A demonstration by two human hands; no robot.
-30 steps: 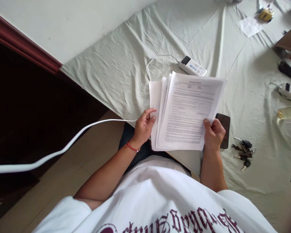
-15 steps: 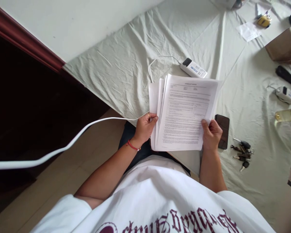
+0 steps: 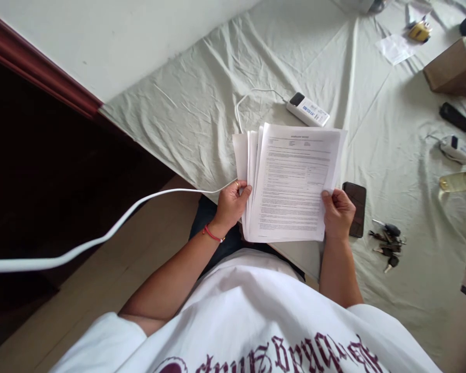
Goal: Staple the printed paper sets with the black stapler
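I hold a stack of printed paper sheets point(image 3: 291, 181) over the edge of a bed covered with a pale green sheet point(image 3: 202, 103). My left hand point(image 3: 231, 204), with a ring and a red wrist band, grips the stack's left edge where several sheets are fanned out. My right hand point(image 3: 337, 213) pinches the lower right corner of the top printed page. A dark phone point(image 3: 355, 207) lies on the bed just right of my right hand.
A white power bank point(image 3: 307, 110) with a cable lies behind the papers. A bunch of keys point(image 3: 388, 243) sits right of the phone. A cardboard box point(image 3: 452, 70), a black device point(image 3: 454, 116), a charger point(image 3: 456, 149) and a bottle point(image 3: 460, 181) lie at far right. A thick white cable point(image 3: 81, 246) crosses the left.
The fanned sheets have been drawn closer together into a tighter stack, and the stack has turned slightly more upright between my hands.
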